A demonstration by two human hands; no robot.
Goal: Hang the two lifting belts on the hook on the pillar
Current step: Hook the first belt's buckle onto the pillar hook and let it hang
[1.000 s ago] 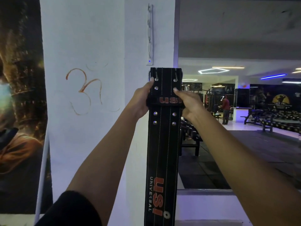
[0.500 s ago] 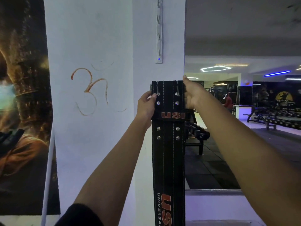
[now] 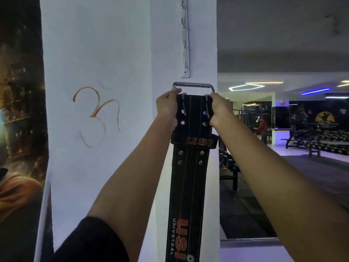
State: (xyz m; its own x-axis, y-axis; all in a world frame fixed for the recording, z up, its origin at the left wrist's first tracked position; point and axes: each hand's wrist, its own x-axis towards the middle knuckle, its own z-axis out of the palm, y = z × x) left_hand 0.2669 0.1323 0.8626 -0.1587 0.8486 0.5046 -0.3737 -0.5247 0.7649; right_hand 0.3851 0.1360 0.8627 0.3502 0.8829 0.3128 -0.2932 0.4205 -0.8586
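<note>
Black lifting belt (image 3: 188, 186) hanging vertically against white pillar (image 3: 113, 53), left hand (image 3: 167, 108) and right hand (image 3: 220, 108) fingers clamped on its top corners, metal buckle (image 3: 193, 85) raised below hook rack (image 3: 185, 38)

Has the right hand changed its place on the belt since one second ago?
Yes. The right hand has climbed from beside the USI loop to the belt top, just under the white strip.

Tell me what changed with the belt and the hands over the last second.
The metal buckle, folded down a second ago, now stands up above the top of the black lifting belt. The right hand moved from the belt's face to its top right corner; the left hand slid up to the top left corner. Both kept hold, and the belt still hangs straight down against the white pillar.
</note>
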